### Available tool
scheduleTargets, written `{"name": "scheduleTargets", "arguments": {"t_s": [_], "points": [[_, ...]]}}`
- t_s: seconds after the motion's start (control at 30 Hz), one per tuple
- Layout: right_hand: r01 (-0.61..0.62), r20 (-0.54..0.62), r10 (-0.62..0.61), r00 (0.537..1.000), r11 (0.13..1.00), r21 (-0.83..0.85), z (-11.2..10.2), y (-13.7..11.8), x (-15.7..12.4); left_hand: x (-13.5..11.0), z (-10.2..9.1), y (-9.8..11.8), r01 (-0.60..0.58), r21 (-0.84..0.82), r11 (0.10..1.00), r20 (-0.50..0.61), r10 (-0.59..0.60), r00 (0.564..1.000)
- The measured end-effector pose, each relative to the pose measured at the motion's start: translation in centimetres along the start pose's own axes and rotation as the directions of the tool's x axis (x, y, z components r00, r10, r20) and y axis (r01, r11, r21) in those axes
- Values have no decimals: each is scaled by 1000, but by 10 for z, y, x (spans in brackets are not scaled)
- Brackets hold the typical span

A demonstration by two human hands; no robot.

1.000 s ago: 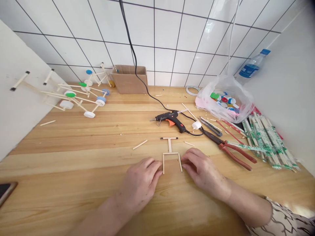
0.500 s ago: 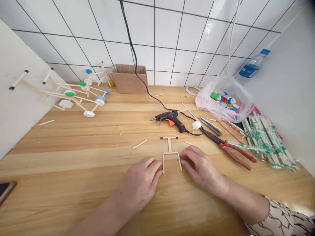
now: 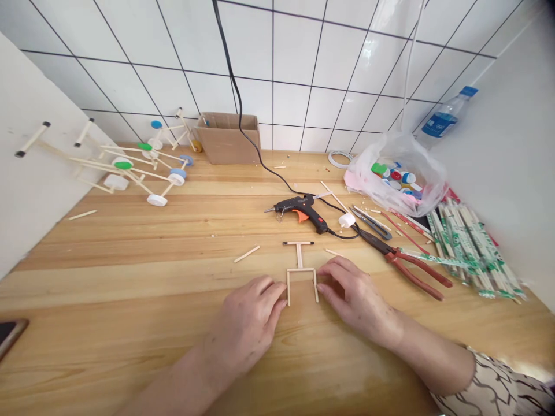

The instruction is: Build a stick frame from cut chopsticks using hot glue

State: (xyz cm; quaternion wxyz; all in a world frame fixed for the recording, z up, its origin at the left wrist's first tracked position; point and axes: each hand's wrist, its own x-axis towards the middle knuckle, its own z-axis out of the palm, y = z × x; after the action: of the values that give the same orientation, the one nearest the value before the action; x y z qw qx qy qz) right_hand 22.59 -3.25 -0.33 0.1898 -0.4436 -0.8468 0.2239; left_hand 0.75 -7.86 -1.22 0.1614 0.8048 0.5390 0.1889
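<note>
A small frame of thin wooden sticks [image 3: 300, 268] lies flat on the wooden table [image 3: 130, 277], with a T at the top and two legs below a crossbar. My left hand [image 3: 249, 320] rests on the table with its fingertips against the left leg. My right hand [image 3: 353, 294] lies with its fingers together, touching the right leg. Neither hand has lifted anything.
A black hot-glue gun [image 3: 301, 209] with its cord lies behind the frame. Red-handled pliers [image 3: 405, 263], scissors [image 3: 370, 222], wrapped chopsticks [image 3: 470, 245], a bag of bottle caps [image 3: 396, 176] and a water bottle [image 3: 446, 115] sit right. Stick-and-cap models [image 3: 139, 167], a cardboard box [image 3: 228, 137] and a phone [image 3: 11, 335] are left.
My right fingers pushed the right leg inward, so it now stands straighter and nearly parallel to the left leg. The left hand has barely moved.
</note>
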Motion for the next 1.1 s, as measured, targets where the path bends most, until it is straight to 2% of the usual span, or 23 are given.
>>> {"name": "scheduleTargets", "arguments": {"t_s": [0.33,1.1], "points": [[-20,-41,16,999,995,-94,5,-5,-1,-2,0,1,14,2,1000,4,-14,1000],[-37,-29,35,999,997,-66,3,-8,-1,-1,0,0,8,-28,1000,1,-8,1000]]}}
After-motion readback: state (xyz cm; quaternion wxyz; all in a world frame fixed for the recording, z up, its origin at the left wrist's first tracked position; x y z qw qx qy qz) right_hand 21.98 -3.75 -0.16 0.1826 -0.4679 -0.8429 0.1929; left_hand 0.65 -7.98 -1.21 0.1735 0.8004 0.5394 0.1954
